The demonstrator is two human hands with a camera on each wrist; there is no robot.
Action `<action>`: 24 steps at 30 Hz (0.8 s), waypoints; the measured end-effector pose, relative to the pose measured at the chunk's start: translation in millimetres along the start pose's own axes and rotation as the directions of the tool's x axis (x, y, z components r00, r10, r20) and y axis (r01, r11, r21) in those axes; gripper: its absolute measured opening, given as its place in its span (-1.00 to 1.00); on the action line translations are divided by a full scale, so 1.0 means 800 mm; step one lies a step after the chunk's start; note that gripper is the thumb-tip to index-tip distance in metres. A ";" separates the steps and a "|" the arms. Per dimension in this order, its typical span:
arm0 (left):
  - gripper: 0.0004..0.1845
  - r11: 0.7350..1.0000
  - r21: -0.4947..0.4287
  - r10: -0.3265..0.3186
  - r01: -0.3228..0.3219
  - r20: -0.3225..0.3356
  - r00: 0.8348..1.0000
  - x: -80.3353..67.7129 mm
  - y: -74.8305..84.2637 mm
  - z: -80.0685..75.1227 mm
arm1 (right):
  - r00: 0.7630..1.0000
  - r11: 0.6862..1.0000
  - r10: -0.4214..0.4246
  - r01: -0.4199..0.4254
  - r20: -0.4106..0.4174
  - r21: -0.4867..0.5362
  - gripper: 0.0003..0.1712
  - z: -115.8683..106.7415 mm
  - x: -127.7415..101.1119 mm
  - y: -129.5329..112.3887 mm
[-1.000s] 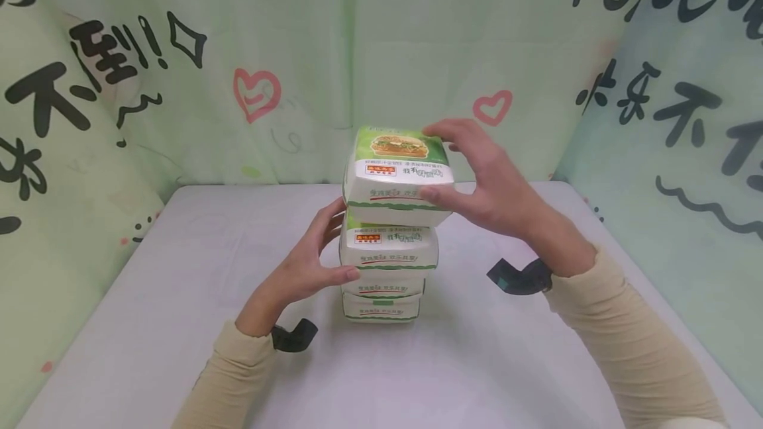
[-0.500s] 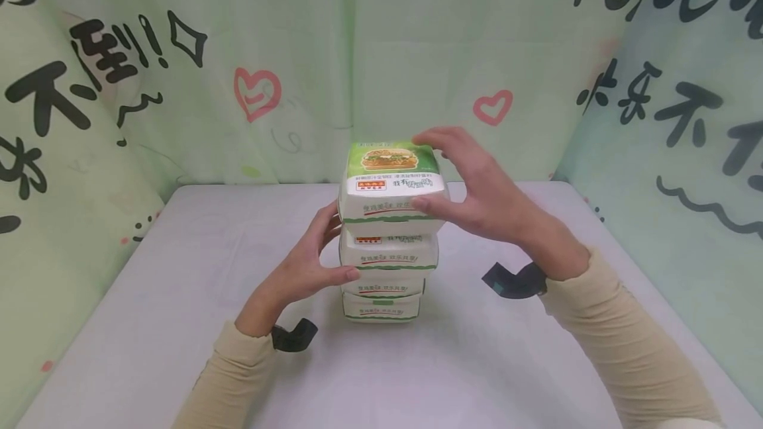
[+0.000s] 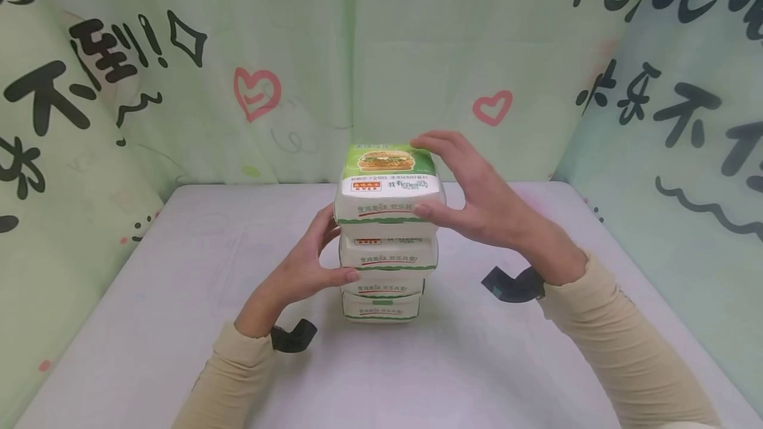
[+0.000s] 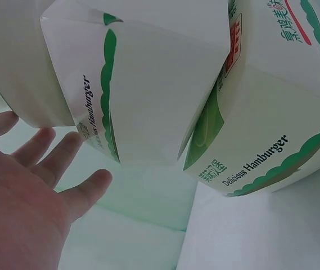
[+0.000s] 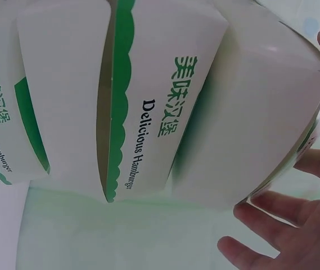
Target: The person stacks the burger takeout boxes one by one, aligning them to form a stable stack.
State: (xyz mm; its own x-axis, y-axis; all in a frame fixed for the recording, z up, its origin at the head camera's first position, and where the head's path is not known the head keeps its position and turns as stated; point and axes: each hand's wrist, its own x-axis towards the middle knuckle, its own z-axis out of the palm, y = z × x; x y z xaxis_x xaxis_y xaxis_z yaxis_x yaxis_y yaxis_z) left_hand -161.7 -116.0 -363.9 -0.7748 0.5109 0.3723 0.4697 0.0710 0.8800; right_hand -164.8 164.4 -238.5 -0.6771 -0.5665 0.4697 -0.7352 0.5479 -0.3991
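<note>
A column of white and green paper burger boxes rises from the table, the lower boxes (image 3: 381,310) slightly narrower in view than the upper ones. At its top is a burger box (image 3: 387,190) with a sandwich picture on its lid; my right hand (image 3: 485,197) holds its right side, thumb in front and fingers at the back. No gap shows between it and the box below (image 3: 387,255). Beside the stack's left side is my left hand (image 3: 298,263), fingers extended and thumb at the front. In the left wrist view, the fingertips (image 4: 95,183) lie by the boxes.
The stack stands on a white-covered table (image 3: 477,363). A pale green curtain (image 3: 405,38) with drawn hearts and black lettering hangs behind and along both sides. Dark straps (image 3: 515,283) are worn at both wrists.
My right hand has lowered the top burger box and shifted it a little left and nearer, over the box beneath. The left hand has barely moved.
</note>
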 end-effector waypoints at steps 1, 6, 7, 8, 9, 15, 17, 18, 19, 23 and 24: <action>0.06 1.000 -0.001 0.002 -0.002 0.001 1.000 0.000 0.000 0.000 | 1.000 1.000 0.002 -0.002 0.001 0.000 -0.15 0.000 0.000 0.000; 0.09 1.000 -0.012 0.017 -0.017 0.002 1.000 0.000 0.001 -0.001 | 1.000 1.000 0.013 -0.013 0.007 -0.002 -0.12 0.000 -0.003 0.000; 0.10 1.000 -0.012 0.017 -0.017 0.001 1.000 0.000 0.001 -0.001 | 1.000 1.000 0.012 -0.011 0.005 -0.002 -0.12 0.000 -0.003 0.000; 0.10 1.000 -0.013 0.021 -0.021 0.002 1.000 -0.001 0.001 -0.001 | 1.000 1.000 0.008 -0.008 0.002 -0.003 -0.12 -0.001 -0.003 0.000; 0.11 1.000 -0.015 0.022 -0.022 0.002 1.000 -0.001 0.001 -0.001 | 1.000 1.000 0.005 -0.005 0.001 -0.004 -0.12 -0.001 -0.003 0.000; 0.12 1.000 -0.023 0.014 -0.014 0.002 1.000 -0.001 0.001 -0.001 | 1.000 1.000 0.010 -0.010 0.007 0.005 -0.13 -0.001 -0.005 0.002; 0.12 1.000 -0.022 0.012 -0.012 0.002 1.000 -0.001 0.002 -0.001 | 1.000 1.000 0.013 -0.013 0.013 0.013 -0.14 -0.001 -0.006 0.003; 0.12 1.000 -0.021 0.012 -0.012 0.003 1.000 -0.001 0.002 -0.001 | 1.000 1.000 0.014 -0.014 0.013 0.014 -0.14 -0.001 -0.006 0.003; 0.12 1.000 -0.023 0.013 -0.013 0.004 1.000 -0.001 0.002 -0.001 | 1.000 1.000 0.015 -0.015 0.015 0.014 -0.14 -0.001 -0.006 0.003; 0.12 1.000 -0.023 0.016 -0.016 0.002 1.000 -0.001 0.001 -0.001 | 1.000 1.000 0.020 -0.020 0.015 0.011 -0.13 -0.001 -0.006 0.003; 0.12 1.000 -0.021 0.017 -0.017 0.001 1.000 -0.001 0.001 -0.001 | 1.000 1.000 0.021 -0.021 0.015 0.009 -0.13 -0.002 -0.006 0.003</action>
State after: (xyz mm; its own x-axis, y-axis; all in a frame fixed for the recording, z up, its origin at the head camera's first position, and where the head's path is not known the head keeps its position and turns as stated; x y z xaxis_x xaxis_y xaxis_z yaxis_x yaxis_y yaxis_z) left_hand -161.0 -116.8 -363.1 -0.7666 0.5128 0.3866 0.4733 0.0442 0.8798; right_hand -163.2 169.2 -240.6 -0.6929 -0.5638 0.4494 -0.7209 0.5541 -0.4163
